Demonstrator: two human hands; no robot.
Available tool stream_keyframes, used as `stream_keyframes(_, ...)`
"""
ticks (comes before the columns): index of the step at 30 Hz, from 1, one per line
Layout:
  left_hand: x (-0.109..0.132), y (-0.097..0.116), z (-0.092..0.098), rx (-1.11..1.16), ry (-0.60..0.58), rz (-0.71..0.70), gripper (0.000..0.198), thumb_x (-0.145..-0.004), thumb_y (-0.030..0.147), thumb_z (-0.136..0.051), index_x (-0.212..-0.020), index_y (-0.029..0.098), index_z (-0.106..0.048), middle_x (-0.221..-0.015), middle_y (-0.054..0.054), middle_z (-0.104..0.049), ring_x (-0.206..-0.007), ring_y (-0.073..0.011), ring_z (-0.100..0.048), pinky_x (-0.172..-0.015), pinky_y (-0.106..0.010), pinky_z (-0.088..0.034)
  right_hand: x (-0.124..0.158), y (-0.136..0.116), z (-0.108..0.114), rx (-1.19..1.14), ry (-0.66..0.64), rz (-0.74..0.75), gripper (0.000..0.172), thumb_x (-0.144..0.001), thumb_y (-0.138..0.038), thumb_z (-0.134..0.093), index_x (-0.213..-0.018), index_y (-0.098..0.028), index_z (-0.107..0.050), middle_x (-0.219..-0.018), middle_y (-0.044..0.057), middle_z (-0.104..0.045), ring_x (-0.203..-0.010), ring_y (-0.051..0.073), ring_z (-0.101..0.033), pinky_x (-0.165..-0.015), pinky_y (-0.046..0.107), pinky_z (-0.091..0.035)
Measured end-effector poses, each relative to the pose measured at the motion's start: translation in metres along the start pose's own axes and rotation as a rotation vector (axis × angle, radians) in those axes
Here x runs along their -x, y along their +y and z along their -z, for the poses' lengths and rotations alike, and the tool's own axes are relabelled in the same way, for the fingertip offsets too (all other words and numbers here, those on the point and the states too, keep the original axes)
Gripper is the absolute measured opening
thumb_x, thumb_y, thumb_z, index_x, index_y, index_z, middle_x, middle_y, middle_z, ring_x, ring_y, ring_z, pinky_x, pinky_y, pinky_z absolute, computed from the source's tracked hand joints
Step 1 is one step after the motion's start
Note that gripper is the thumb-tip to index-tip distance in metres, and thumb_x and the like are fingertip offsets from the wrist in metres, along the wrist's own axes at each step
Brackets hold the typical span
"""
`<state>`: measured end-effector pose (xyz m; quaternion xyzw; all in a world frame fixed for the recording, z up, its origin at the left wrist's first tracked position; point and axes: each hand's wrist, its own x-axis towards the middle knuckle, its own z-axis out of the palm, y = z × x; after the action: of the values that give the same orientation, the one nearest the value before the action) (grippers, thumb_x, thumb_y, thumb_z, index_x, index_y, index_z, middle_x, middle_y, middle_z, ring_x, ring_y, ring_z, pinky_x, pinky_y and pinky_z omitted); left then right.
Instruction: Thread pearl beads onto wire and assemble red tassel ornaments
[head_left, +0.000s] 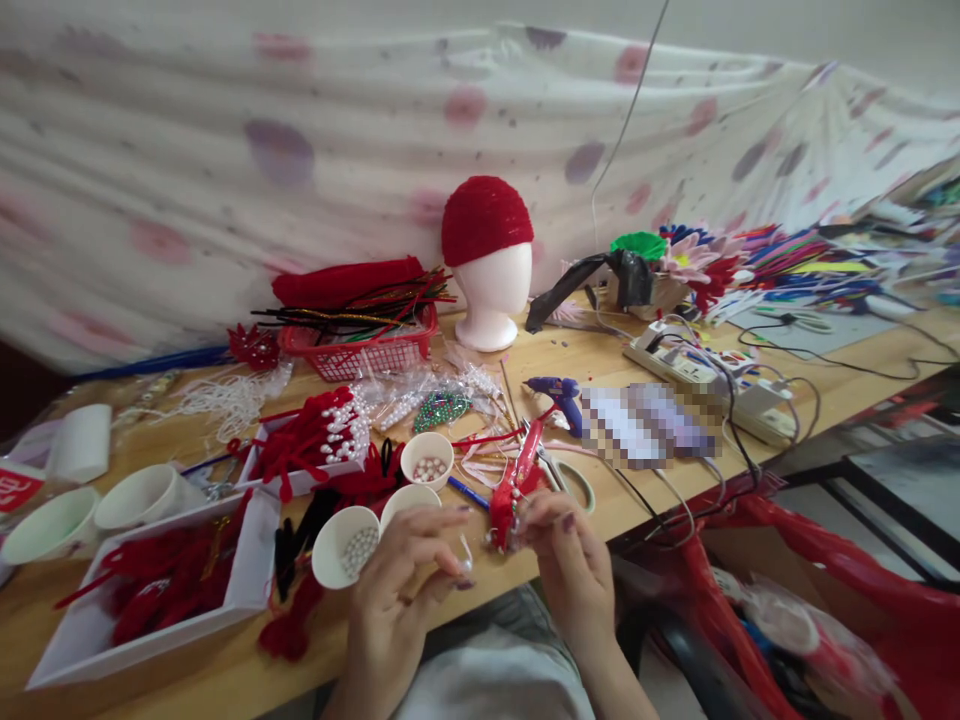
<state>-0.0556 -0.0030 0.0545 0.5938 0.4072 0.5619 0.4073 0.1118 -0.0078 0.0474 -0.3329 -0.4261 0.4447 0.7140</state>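
Observation:
My left hand [401, 590] is raised over the table's front edge, its thumb and forefinger pinching a small white pearl bead [466, 566]. Beside it, my right hand [574, 565] has its fingertips pressed together; what they hold is too small and blurred to name. Just behind those fingertips lies a red fuzzy piece [516, 480] with shiny bits at its lower end. Left of my left hand stands a white cup of pearl beads [345, 547]. Another cup with pinkish beads [427, 460] is farther back, and a third cup [405, 500] is partly covered by my fingers.
Scissors [577, 485], a blue glue gun [559, 395] and a blue pen [469, 492] lie close by. White boxes [259, 560] of red fuzzy pieces stand left. At the back are a red basket [360, 355] and a white head form [495, 290] with a red cap. A power strip [675, 365] trails cables at right.

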Motion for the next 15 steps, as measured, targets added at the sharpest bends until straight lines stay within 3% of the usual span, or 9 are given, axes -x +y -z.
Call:
stream_keyframes(3,-0.008,0.004,0.005,-0.333,-0.078,-0.237,0.011,-0.088,0.028,-0.073,-0.077,0.027,-0.074,-0.115,-0.007,-0.068,-0.109,-0.0256,-0.061,-0.094,-0.037,-0.053,-0.002,-0.007,-0.001,0.316,-0.222,0.057,0.031,-0.104,-0.045,-0.053,-0.093,-0.022,-0.072,-0.084,0.004,-0.064,-0.079,0.018,-0.059,-0.073,0.028,-0.046)
stream_keyframes(7,-0.017,0.007,0.007,-0.493,-0.149,-0.405,0.01,-0.088,0.022,-0.073,-0.085,0.031,-0.074,-0.107,-0.005,-0.065,-0.104,-0.024,-0.059,-0.092,-0.035,-0.051,0.0,-0.008,-0.005,0.34,-0.408,0.0,0.035,-0.107,-0.045,-0.044,-0.091,-0.023,-0.066,-0.086,0.003,-0.059,-0.084,0.02,-0.056,-0.078,0.031,-0.044)
stream_keyframes(10,-0.023,0.007,0.006,-0.508,-0.153,-0.429,0.009,-0.089,0.023,-0.072,-0.085,0.031,-0.074,-0.103,-0.005,-0.063,-0.1,-0.0237,-0.057,-0.088,-0.034,-0.05,0.0,-0.002,-0.002,0.341,-0.334,-0.051,0.024,-0.105,-0.047,-0.049,-0.105,-0.026,-0.061,-0.097,0.003,-0.055,-0.086,0.02,-0.053,-0.076,0.03,-0.044)
stream_keyframes(13,-0.028,0.007,0.003,-0.491,-0.142,-0.403,0.007,-0.089,0.029,-0.073,-0.083,0.031,-0.074,-0.099,-0.005,-0.063,-0.098,-0.0247,-0.055,-0.088,-0.036,-0.05,-0.004,0.001,0.003,0.422,-0.191,0.064,0.023,-0.101,-0.048,-0.057,-0.111,-0.028,-0.055,-0.099,0.002,-0.05,-0.085,0.019,-0.05,-0.073,0.029,-0.041)
stream_keyframes(15,-0.032,0.007,0.0,-0.477,-0.149,-0.391,0.007,-0.089,0.032,-0.073,-0.082,0.03,-0.074,-0.094,-0.005,-0.063,-0.095,-0.0248,-0.055,-0.085,-0.036,-0.05,-0.008,-0.001,0.004,0.466,-0.235,0.108,0.023,-0.102,-0.049,-0.053,-0.107,-0.027,-0.058,-0.097,0.003,-0.05,-0.087,0.02,-0.05,-0.076,0.03,-0.041)
